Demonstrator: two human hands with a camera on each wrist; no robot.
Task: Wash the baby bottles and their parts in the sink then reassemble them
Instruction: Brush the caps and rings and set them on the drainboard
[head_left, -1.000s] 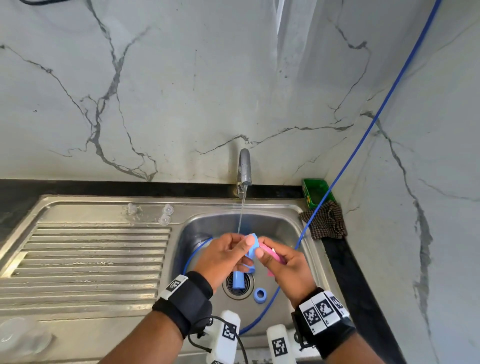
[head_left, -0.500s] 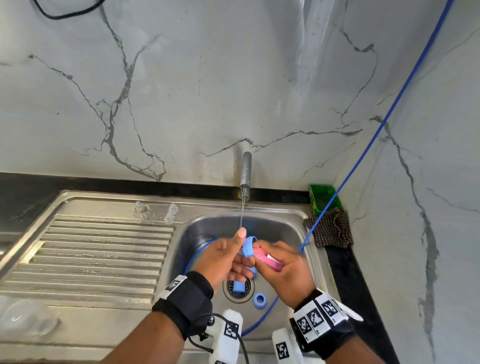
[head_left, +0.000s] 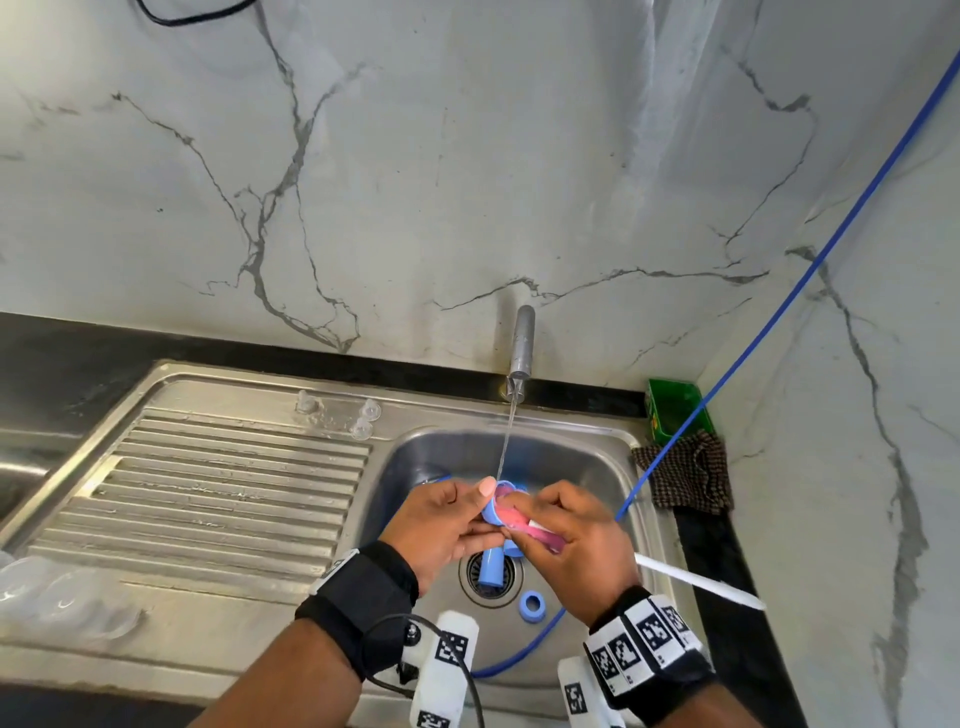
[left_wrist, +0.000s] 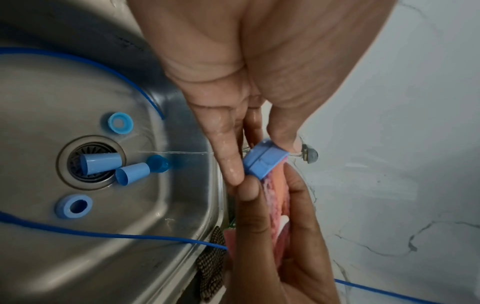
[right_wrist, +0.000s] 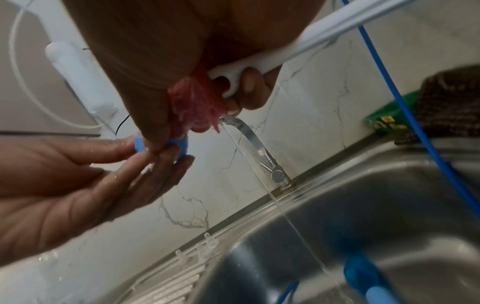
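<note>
Washing looks midway, I judge: the left hand (head_left: 441, 519) pinches a blue ring (left_wrist: 265, 160) under the tap (head_left: 521, 343) while the right hand (head_left: 571, 540) grips a pink brush (left_wrist: 275, 205) pushed into it. More blue parts (left_wrist: 103, 164) lie by the sink (head_left: 597, 467) drain; clear teats (head_left: 358, 418) wait at the drainboard's back edge. Marble walls; nothing reassembled yet
</note>
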